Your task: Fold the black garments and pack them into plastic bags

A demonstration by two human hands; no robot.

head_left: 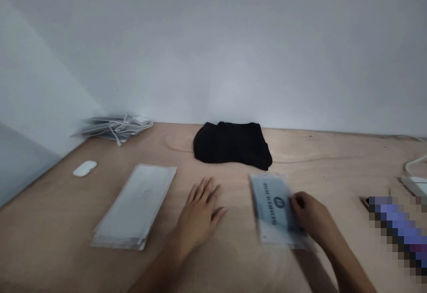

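My left hand [200, 217] lies flat on the wooden table, fingers stretched and holding nothing. To its left rests a stack of white, clear-edged plastic bags [140, 206]. On the other side, my right hand [308, 217] pinches the right edge of a clear plastic packet [271, 208] with a printed logo and dark lettering. Blur softens the packet's edges, and I cannot tell whether it touches the table. Beyond both hands, a folded black cloth item [231, 145] lies near the wall.
A white earbud case [85, 168] sits at the left. Flat grey packets [100, 126] with a white cable [128, 126] on top lie in the back left corner. At the right are a pixelated device [400, 226] and another white cable [413, 162]. A wall [227, 53] closes off the back.
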